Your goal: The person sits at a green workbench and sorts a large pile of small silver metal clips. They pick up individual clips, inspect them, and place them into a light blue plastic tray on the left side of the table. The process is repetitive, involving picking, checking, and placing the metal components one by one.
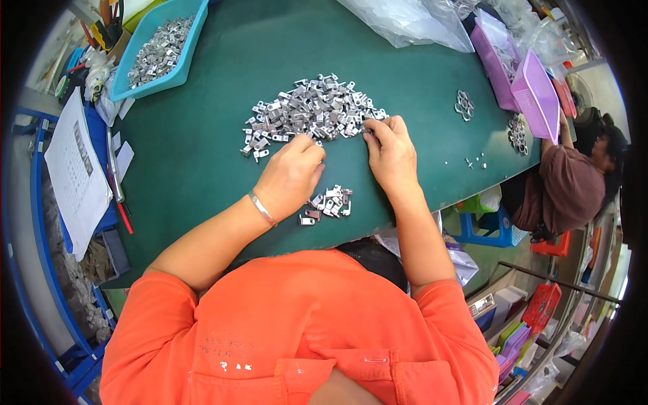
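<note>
A heap of small silver metal brackets (304, 108), each with a hole in it, lies on the green tabletop in front of me. At its near edge is my left hand (289, 174), fingers curled together; what they hold, if anything, is mostly hidden. My right hand (393, 154) is at the heap's right end, with thumb and forefinger pinched on what looks like a small metal bracket (368, 130). Between my forearms, close to the table's front edge, sits a smaller group of the same brackets (331, 202).
A blue basket (197, 47) full of metal pieces stands back left. Papers (77, 179) hang at the left edge. Metal rings (464, 106) lie to the right, near purple baskets (536, 94). Plastic bags (412, 23) cover the far edge. Another person (563, 179) sits at right.
</note>
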Demonstrator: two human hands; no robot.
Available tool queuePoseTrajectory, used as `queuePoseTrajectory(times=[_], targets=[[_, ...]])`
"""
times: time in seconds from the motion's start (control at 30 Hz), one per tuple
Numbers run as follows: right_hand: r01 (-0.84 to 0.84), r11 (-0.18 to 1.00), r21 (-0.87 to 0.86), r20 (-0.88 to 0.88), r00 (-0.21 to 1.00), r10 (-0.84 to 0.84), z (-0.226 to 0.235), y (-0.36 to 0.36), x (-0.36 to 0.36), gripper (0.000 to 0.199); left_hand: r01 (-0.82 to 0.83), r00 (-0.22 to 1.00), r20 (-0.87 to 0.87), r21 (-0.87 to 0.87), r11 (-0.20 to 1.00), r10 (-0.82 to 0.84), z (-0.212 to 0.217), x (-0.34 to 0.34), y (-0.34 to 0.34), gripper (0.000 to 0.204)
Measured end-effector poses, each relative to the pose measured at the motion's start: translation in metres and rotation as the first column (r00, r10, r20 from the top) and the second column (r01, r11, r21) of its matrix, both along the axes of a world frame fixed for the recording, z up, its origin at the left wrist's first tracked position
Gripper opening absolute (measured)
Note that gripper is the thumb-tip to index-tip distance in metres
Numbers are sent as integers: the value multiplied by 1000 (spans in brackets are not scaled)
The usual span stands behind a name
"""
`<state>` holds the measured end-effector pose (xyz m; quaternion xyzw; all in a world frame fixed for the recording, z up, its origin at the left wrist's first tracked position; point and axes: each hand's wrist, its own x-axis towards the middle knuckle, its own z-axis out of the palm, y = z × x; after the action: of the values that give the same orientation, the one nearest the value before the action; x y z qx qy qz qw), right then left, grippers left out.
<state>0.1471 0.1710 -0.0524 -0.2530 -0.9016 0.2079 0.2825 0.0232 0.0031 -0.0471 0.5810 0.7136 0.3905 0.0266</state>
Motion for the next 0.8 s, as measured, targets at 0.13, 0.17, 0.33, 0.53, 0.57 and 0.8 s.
queuePoseTrajectory(times=[0.13,0.17,0.33,0.53,0.57,0.8], targets=[[-88,996,28,-105,990,91,-3,2,4,18,16,898,439,-103,995,32,7,-9,-12,12],[-112,992,-55,-158,982,102,-1,-1,7,18,23,862,505,-116,993,39,6,-9,-14,10],[-250,928,-277,-172,963,208,21,-24,27,13,41,814,581,-103,994,27,3,-12,-19,14],[-425,859,-285,-38,901,433,21,-25,30,17,58,970,239,-91,994,-35,1,-16,-26,19],[-347,921,-179,-54,938,343,17,-25,24,17,62,968,247,-104,993,-34,2,-14,-27,19],[-119,986,-116,-172,980,98,-1,-21,0,11,98,944,328,-148,984,-45,9,-8,-35,16]])
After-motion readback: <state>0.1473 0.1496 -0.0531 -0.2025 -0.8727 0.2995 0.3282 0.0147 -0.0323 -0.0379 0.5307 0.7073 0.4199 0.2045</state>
